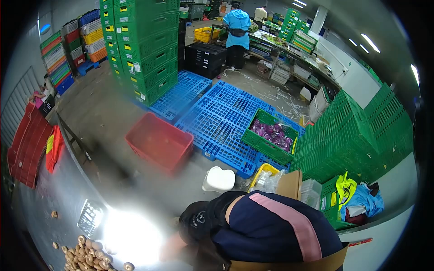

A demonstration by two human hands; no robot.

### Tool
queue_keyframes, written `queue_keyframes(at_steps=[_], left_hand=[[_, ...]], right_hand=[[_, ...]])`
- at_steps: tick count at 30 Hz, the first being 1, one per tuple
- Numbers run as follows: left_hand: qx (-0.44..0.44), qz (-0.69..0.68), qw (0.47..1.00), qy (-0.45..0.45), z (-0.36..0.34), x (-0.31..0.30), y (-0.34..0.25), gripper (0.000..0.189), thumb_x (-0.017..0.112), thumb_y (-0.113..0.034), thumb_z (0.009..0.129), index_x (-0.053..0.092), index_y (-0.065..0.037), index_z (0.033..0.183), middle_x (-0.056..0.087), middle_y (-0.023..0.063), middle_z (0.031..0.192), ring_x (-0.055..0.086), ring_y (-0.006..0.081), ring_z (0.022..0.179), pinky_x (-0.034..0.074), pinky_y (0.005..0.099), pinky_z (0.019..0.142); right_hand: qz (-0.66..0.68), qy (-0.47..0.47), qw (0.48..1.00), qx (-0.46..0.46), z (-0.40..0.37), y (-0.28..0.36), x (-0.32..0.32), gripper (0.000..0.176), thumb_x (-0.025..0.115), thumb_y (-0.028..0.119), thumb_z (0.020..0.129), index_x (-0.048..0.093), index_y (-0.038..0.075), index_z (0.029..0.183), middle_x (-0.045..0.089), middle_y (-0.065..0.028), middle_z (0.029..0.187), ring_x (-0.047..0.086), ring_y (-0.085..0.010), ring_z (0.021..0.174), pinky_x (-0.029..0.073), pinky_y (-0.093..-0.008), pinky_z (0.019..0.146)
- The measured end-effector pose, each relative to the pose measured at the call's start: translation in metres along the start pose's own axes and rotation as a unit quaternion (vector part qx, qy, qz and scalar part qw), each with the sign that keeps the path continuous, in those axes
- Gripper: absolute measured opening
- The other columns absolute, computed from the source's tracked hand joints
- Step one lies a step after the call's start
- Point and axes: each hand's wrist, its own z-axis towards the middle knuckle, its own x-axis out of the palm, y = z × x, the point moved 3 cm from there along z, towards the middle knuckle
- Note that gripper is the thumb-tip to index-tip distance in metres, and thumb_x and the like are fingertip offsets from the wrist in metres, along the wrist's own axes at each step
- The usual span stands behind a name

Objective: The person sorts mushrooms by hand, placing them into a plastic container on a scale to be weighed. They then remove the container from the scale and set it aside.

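Neither my left hand nor my right hand can be made out. At the lower edge, a pile of brown mushrooms (88, 256) lies on the grey metal table (43, 217), with a few loose ones around it. A clear plastic tray (90, 219) sits just behind the pile. Strong white glare hides the table beside them. A person in a black cap and navy top with a pink stripe (275, 226) bends over from the right. Some washed-out skin (173, 247) shows at the glare's edge; whose it is and what it touches is hidden.
A red crate (160, 142) and white stool (219, 179) stand on the floor beyond the table. Blue pallets (226, 113) carry a green crate (266, 148) of purple packages. Tall green crate stacks (149, 54) flank them. Another person (237, 34) stands at a far bench.
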Motion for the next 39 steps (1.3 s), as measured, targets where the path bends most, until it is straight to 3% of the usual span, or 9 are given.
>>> queue_keyframes(at_steps=[7, 12, 19, 23, 24, 27, 31, 35, 39], left_hand=[[0.007, 0.002, 1.000, 0.004, 0.012, 0.005, 0.000, 0.077, 0.064, -0.022, 0.086, 0.025, 0.006, 0.146, 0.026, 0.0290, 0.150, 0.024, 0.0421, 0.142, 0.019, 0.0488, 0.117], [0.002, 0.007, 1.000, 0.004, 0.019, 0.004, 0.003, 0.074, 0.064, -0.019, 0.086, 0.027, 0.006, 0.145, 0.028, 0.0282, 0.150, 0.025, 0.0415, 0.142, 0.019, 0.0480, 0.117], [0.004, 0.014, 1.000, -0.008, 0.030, 0.000, 0.009, 0.070, 0.063, -0.015, 0.086, 0.030, 0.006, 0.144, 0.030, 0.0271, 0.150, 0.026, 0.0406, 0.142, 0.020, 0.0469, 0.117], [-0.008, 0.014, 0.999, -0.033, 0.044, -0.012, 0.026, 0.068, 0.062, -0.012, 0.086, 0.031, 0.005, 0.144, 0.031, 0.0265, 0.149, 0.027, 0.0401, 0.142, 0.020, 0.0462, 0.117], [-0.019, 0.011, 0.999, -0.049, 0.048, -0.017, 0.036, 0.068, 0.062, -0.012, 0.086, 0.031, 0.005, 0.144, 0.032, 0.0263, 0.149, 0.027, 0.0399, 0.142, 0.020, 0.0461, 0.117], [-0.083, 0.019, 0.990, -0.111, 0.039, -0.048, 0.069, 0.066, 0.062, -0.010, 0.086, 0.032, 0.005, 0.143, 0.033, 0.0258, 0.149, 0.028, 0.0395, 0.142, 0.021, 0.0456, 0.117], [-0.213, 0.041, 0.960, -0.177, 0.003, -0.084, 0.072, 0.065, 0.062, -0.007, 0.086, 0.034, 0.005, 0.143, 0.034, 0.0252, 0.149, 0.028, 0.0390, 0.142, 0.021, 0.0450, 0.117], [-0.278, -0.067, 0.941, -0.179, -0.008, -0.077, 0.028, 0.060, 0.063, -0.005, 0.084, 0.039, 0.005, 0.139, 0.038, 0.0238, 0.147, 0.030, 0.0399, 0.141, 0.023, 0.0458, 0.116], [-0.117, -0.026, 0.975, -0.186, -0.041, -0.024, 0.046, 0.048, 0.064, -0.004, 0.083, 0.050, 0.001, 0.129, 0.046, 0.0206, 0.141, 0.033, 0.0415, 0.140, 0.030, 0.0477, 0.113]], right_hand=[[0.097, -0.141, 0.985, -0.028, -0.012, 0.012, -0.021, 0.018, 0.065, 0.017, 0.068, 0.068, 0.001, 0.076, 0.065, -0.0198, 0.073, 0.063, -0.0373, 0.073, 0.049, -0.0442, 0.067], [0.006, 0.130, 0.984, 0.118, -0.009, 0.040, -0.060, 0.037, 0.040, 0.035, 0.104, 0.061, 0.005, 0.110, 0.065, -0.0134, 0.103, 0.059, -0.0258, 0.090, 0.048, -0.0405, 0.081], [0.033, -0.062, 0.997, -0.029, 0.010, 0.017, -0.029, 0.027, 0.059, 0.026, 0.081, 0.059, -0.001, 0.076, 0.059, -0.0199, 0.071, 0.056, -0.0373, 0.068, 0.045, -0.0457, 0.064], [0.017, 0.119, 0.992, 0.022, 0.021, 0.013, -0.040, 0.028, 0.043, 0.028, 0.103, 0.058, 0.006, 0.110, 0.062, -0.0165, 0.098, 0.058, -0.0283, 0.089, 0.047, -0.0406, 0.079], [0.005, 0.028, 0.996, -0.079, 0.023, -0.012, -0.020, 0.026, 0.044, 0.026, 0.102, 0.057, 0.006, 0.112, 0.061, -0.0173, 0.104, 0.058, -0.0279, 0.093, 0.047, -0.0406, 0.081], [0.019, 0.013, 1.000, -0.002, 0.056, -0.039, 0.001, 0.031, 0.056, 0.036, 0.092, 0.068, 0.008, 0.087, 0.065, -0.0164, 0.077, 0.064, -0.0341, 0.075, 0.050, -0.0435, 0.067], [-0.052, 0.011, 0.995, 0.086, 0.094, -0.074, -0.036, 0.033, 0.064, 0.026, 0.087, 0.064, 0.009, 0.115, 0.064, -0.0155, 0.117, 0.065, -0.0330, 0.102, 0.051, -0.0386, 0.089], [-0.132, -0.150, 0.971, -0.133, 0.166, -0.054, -0.129, 0.069, 0.077, 0.008, 0.076, 0.044, -0.001, 0.136, 0.045, -0.0223, 0.140, 0.038, -0.0393, 0.135, 0.030, -0.0439, 0.113], [-0.257, -0.158, 0.951, -0.074, 0.217, -0.103, -0.184, 0.089, 0.082, 0.018, 0.071, 0.033, -0.009, 0.141, 0.039, -0.0298, 0.143, 0.035, -0.0436, 0.136, 0.027, -0.0458, 0.115]])
